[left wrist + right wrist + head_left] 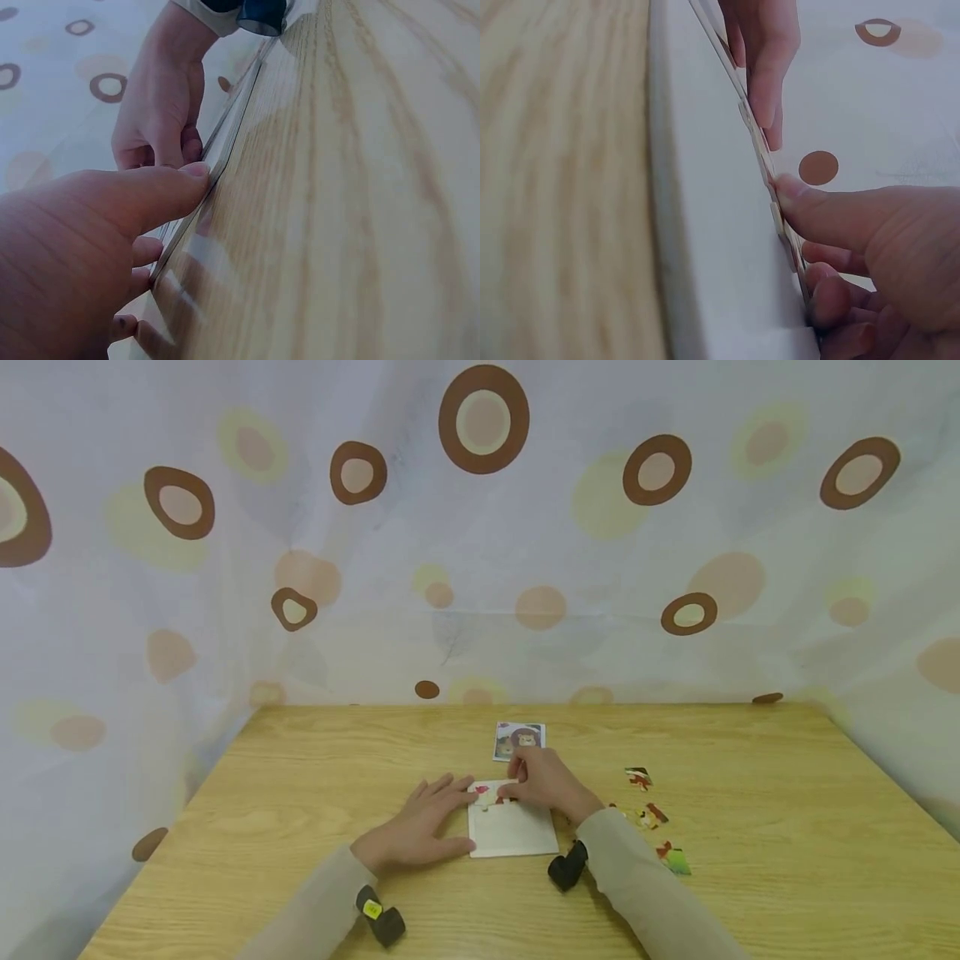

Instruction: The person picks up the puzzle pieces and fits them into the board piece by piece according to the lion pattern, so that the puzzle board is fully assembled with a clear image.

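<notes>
A white puzzle tray (513,831) lies flat on the table, with a few picture puzzle pieces (487,795) along its far edge. My left hand (420,827) is at the tray's left side, fingers extended and touching its rim. In the left wrist view, the left thumb (157,193) rests against the tray's edge. My right hand (551,783) is over the far part of the tray. Its curled fingers and thumb (840,214) pinch a puzzle piece at the row there; the hand hides most of that piece.
A small picture card (517,739) with a cartoon animal lies beyond the tray. Loose puzzle pieces lie to the right, among them one near the back (639,778), one in the middle (652,816) and a green one (677,858). A patterned curtain (480,543) hangs behind the table.
</notes>
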Motion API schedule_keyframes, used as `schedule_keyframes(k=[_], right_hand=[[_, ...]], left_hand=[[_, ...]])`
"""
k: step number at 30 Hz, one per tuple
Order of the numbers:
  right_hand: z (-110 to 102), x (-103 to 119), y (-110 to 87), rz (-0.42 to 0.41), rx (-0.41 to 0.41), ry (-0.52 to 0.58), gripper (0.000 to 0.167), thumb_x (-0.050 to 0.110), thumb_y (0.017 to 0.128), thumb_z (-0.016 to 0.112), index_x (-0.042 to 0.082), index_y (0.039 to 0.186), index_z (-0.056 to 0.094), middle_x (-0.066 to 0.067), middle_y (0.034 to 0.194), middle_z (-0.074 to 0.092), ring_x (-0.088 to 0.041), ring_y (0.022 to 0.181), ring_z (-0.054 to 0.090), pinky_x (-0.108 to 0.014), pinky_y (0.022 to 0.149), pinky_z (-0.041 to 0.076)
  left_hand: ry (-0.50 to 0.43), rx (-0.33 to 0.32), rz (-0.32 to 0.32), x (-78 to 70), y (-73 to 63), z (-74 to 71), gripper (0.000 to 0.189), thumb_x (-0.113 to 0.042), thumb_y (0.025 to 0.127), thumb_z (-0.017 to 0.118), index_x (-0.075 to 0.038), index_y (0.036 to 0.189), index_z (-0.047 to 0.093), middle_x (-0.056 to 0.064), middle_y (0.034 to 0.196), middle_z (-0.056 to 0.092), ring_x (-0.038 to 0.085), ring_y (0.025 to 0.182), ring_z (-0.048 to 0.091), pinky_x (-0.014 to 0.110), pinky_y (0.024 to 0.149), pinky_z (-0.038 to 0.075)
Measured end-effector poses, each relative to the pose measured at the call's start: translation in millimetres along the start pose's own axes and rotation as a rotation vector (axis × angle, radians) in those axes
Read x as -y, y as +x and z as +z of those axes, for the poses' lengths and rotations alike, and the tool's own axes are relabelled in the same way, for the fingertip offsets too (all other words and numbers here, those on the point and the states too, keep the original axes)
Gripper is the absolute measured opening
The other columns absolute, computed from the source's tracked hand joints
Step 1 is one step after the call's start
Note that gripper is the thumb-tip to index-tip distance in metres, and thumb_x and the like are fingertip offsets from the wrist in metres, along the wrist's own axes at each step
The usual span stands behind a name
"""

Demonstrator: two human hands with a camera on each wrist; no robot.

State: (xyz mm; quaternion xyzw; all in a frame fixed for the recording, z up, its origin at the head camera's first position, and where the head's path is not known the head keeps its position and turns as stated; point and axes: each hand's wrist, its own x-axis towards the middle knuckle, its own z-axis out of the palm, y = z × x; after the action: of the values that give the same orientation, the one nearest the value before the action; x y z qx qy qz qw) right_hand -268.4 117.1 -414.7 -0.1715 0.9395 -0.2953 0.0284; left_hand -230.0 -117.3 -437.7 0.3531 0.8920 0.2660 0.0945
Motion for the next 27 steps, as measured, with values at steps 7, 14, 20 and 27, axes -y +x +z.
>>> schedule_keyframes(k=[7,14,20,27], right_hand=[[1,-8,-0.9,-0.015,-0.013,-0.032,0.02,0.022,0.084,0.075,0.008,0.085,0.061,0.001,0.067,0.052,-0.011,0.059,0.045,-0.024,0.055,0.038],[-5,-21,-4.4,-0.124,0.007,0.049,0.007,0.015,0.092,0.064,0.01,0.088,0.063,0.002,0.069,0.055,-0.01,0.059,0.047,-0.023,0.054,0.04],[-16,-30,-8.3,-0.195,0.017,0.119,0.007,0.011,0.094,0.06,0.006,0.095,0.064,0.0,0.075,0.056,-0.01,0.064,0.047,-0.023,0.058,0.041],[-30,-40,-15.8,-0.143,0.028,0.152,0.011,0.016,0.097,0.057,0.007,0.099,0.064,0.0,0.078,0.056,-0.013,0.066,0.047,-0.026,0.059,0.042]], left_hand=[[0.024,-0.01,0.009,-1.8,5.1,1.4,0.063,-0.046,0.092,0.059,-0.014,0.144,0.042,0.008,0.159,0.026,0.036,0.147,0.015,0.062,0.116,0.007],[0.021,-0.001,-0.008,-3.9,4.6,1.0,0.063,-0.046,0.092,0.06,-0.014,0.144,0.042,0.006,0.159,0.026,0.036,0.148,0.015,0.061,0.116,0.007],[0.012,-0.016,-0.007,-2.0,2.3,0.4,0.063,-0.044,0.091,0.061,-0.015,0.143,0.043,0.007,0.159,0.026,0.038,0.147,0.015,0.062,0.115,0.007],[-0.001,-0.024,-0.008,-0.4,0.2,0.9,0.063,-0.044,0.091,0.061,-0.015,0.144,0.043,0.006,0.159,0.025,0.037,0.148,0.014,0.062,0.115,0.005]])
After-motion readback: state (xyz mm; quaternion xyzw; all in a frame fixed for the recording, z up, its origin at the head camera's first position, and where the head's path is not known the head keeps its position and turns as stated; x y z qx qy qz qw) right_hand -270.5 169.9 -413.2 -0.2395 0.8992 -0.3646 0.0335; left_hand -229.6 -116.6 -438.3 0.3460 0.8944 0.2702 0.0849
